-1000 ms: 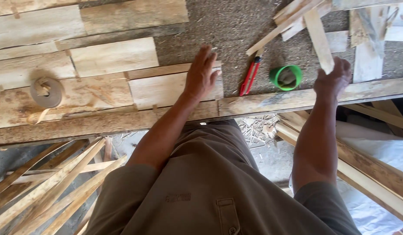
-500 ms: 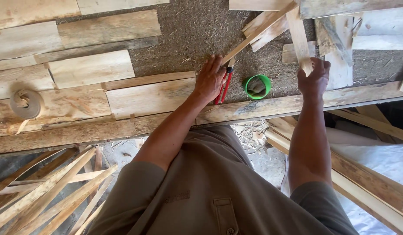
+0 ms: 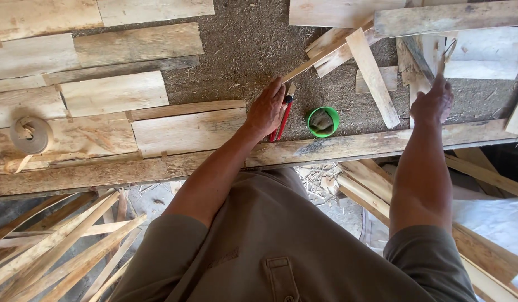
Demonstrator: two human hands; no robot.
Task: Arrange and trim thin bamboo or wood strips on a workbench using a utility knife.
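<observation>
1. Red-handled pliers [image 3: 282, 118] lie on the gritty bench top, near its front edge, just left of a green cup [image 3: 323, 121].
2. Left hand [image 3: 265, 109] rests flat on the pliers, fingers spread, not closed around them.
3. Right hand [image 3: 432, 102], farther right, pinches a thin wood sliver [image 3: 443, 57] that points away.
4. Pale boards [image 3: 111, 94] lie to the left, a tape roll [image 3: 31, 135] at far left.

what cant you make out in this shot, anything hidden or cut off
- Head view: the left hand covers part of the red-handled tool, so its head and kind stay unclear.
- Head view: whether the right hand grips the thin wood strip is hidden by its back.
- Contents of the green cup: too small.
- Tape roll: its strip blurs out.
</observation>
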